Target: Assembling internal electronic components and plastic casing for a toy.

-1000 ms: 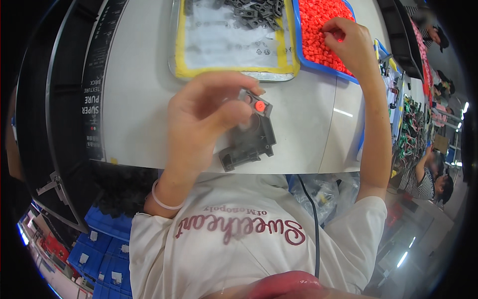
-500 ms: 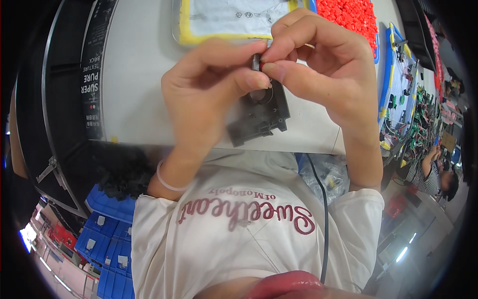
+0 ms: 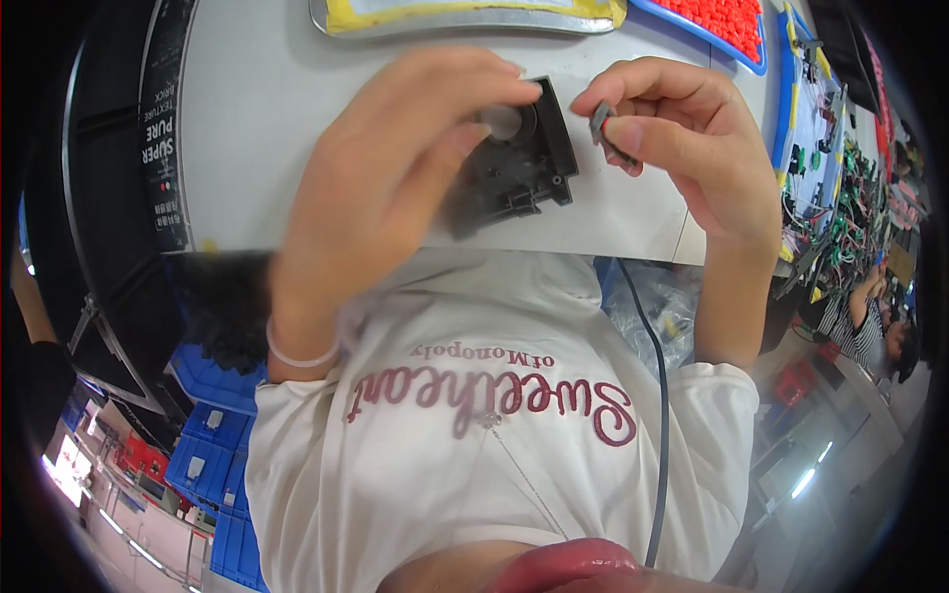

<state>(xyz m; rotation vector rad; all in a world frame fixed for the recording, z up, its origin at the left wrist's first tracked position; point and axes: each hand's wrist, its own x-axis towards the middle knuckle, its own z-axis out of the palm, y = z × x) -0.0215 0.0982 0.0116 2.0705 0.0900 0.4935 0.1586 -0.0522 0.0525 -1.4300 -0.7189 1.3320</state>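
The dark housing (image 3: 539,163) lies on the pale table (image 3: 237,168), its near end close to the table's front edge; a forearm catching that end could, I judge, knock it over the edge. Above the housing's left side, the left hand (image 3: 381,163) is curved, thumb and forefinger well apart, with nothing seen gripped; lopsided pressure from it could make the housing skid. Just to the right of the housing, the right hand (image 3: 697,143) pinches a small grey part (image 3: 610,133) between thumb and forefinger. So slight a piece could twist or spring out if squeezed off-centre, and the covering fingertips would make a bad angle hard to notice. Beyond the housing, a part flicked away could land in one of the trays and be hard to pick out again.

As for position, the housing sits partly under the left fingers, the forefinger tip at its far edge; whether it touches, I cannot tell. The small grey part is within the right grip, apart from the housing. Farther off, the yellow-edged tray (image 3: 445,20) stands straight beyond the housing, and the blue tray (image 3: 712,41) of red pieces (image 3: 707,14) beyond it to the right.
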